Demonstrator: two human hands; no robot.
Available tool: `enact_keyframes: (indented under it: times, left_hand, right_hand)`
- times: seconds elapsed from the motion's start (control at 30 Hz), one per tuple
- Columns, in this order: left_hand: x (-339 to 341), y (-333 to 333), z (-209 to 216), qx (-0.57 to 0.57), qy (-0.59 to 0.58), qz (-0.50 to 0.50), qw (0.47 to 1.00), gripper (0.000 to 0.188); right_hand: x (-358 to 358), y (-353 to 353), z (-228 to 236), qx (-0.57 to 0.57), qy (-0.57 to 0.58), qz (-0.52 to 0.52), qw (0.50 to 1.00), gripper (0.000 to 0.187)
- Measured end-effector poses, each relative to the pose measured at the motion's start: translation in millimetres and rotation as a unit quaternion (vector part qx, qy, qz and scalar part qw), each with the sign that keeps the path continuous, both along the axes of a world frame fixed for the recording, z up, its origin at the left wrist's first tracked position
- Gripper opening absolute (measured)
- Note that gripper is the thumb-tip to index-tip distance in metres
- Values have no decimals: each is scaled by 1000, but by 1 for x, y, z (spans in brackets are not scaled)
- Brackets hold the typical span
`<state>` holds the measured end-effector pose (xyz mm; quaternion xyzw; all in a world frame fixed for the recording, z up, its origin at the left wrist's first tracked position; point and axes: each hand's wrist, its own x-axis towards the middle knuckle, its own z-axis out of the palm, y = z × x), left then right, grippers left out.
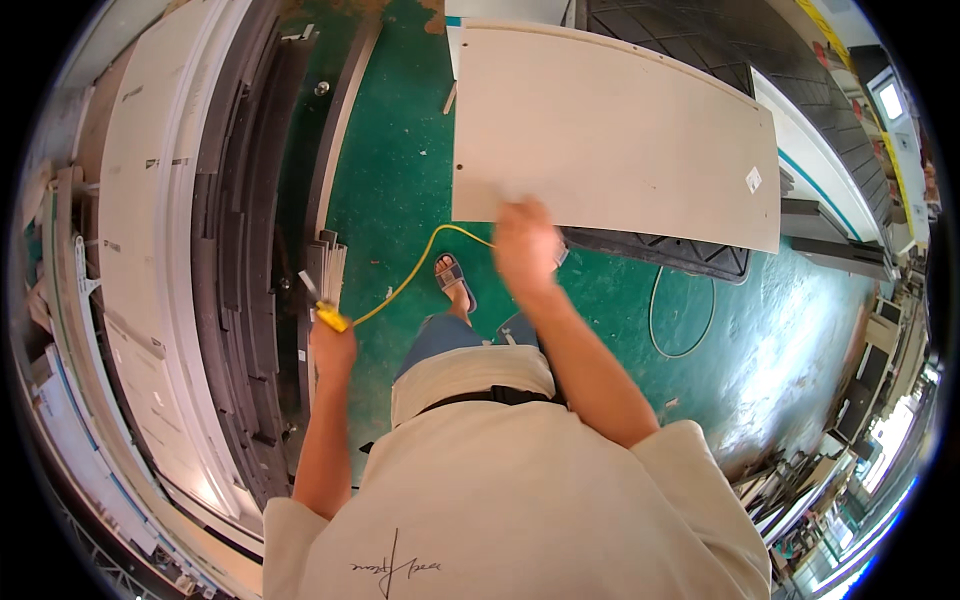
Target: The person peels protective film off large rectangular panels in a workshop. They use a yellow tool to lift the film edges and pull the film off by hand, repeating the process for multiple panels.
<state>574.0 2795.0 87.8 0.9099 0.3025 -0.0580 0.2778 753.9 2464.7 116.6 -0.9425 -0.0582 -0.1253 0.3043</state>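
My left hand (pixel 333 345) is closed round a yellow air blow gun (pixel 328 315) with a pale metal tip, held out at the left beside the stacked boards. A yellow hose (pixel 412 272) curves from it across to the area under my right hand. My right hand (pixel 527 245) is over the near edge of a large pale panel (pixel 610 125), towards its left corner. Motion smears its fingers, so I cannot tell whether it touches the panel or holds anything. Small dark holes run along the panel's left edge, and a white label (pixel 753 180) sits near its right end.
A black plastic pallet (pixel 660 250) shows beneath the panel's near edge. Long dark boards (pixel 240 230) and white panels (pixel 150 200) are stacked along the left. A thin hose loop (pixel 685 352) lies on the green floor (pixel 400 150). More boards (pixel 835 225) stand at the right.
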Motion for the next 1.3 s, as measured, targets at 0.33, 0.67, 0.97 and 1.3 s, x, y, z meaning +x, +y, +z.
enact_keyframes:
  times: [0.33, 0.67, 0.97, 1.3]
  left_hand:
    - [-26, 60, 70, -86, 21, 72, 993, 66]
    - [90, -43, 140, -30, 116, -297, 947, 57]
    - [133, -188, 191, -50, 22, -512, 857, 57]
    - [217, -383, 218, -41, 20, -533, 845, 59]
  right_hand:
    - [-28, 73, 7, 193, 159, 81, 965, 7]
    - [-36, -32, 20, 475, 254, -220, 813, 21]
    - [-40, -178, 26, 451, 60, -423, 784, 19]
    - [6, -385, 40, 538, 32, -402, 740, 23]
